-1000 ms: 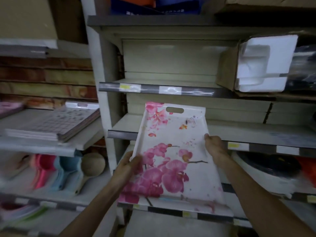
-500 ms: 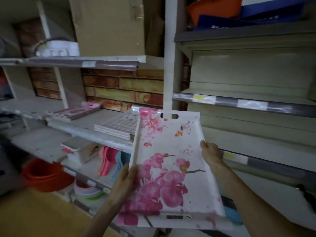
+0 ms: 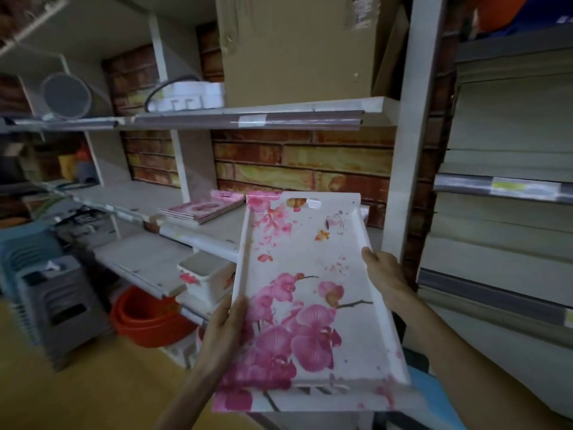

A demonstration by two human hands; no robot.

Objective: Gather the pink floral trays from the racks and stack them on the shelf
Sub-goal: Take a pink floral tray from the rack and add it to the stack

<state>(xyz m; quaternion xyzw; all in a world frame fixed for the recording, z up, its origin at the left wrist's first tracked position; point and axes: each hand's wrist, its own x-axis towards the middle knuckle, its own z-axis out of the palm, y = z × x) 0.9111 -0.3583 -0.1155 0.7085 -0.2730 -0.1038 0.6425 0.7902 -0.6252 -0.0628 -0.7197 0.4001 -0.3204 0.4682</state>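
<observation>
I hold a white tray with pink orchid flowers [image 3: 307,274] in front of me, tilted up, its cut-out handle at the far end. My left hand [image 3: 228,328] grips its left rim and my right hand [image 3: 383,279] grips its right rim. Beyond it, a low stack of pink floral trays [image 3: 201,209] lies flat on the middle shelf [image 3: 145,198] against the brick-patterned back wall.
A white upright post [image 3: 409,135] stands right of the tray. A large cardboard box [image 3: 297,48] sits on the upper shelf. Below left are a small white floral bin [image 3: 206,274], orange basins [image 3: 145,321] and grey and blue stools [image 3: 59,293] on the floor.
My view has swung left from the right-hand rack to the brick-backed shelves. The tray stays gripped in both hands and has travelled left with me; the stack of floral trays has come closer.
</observation>
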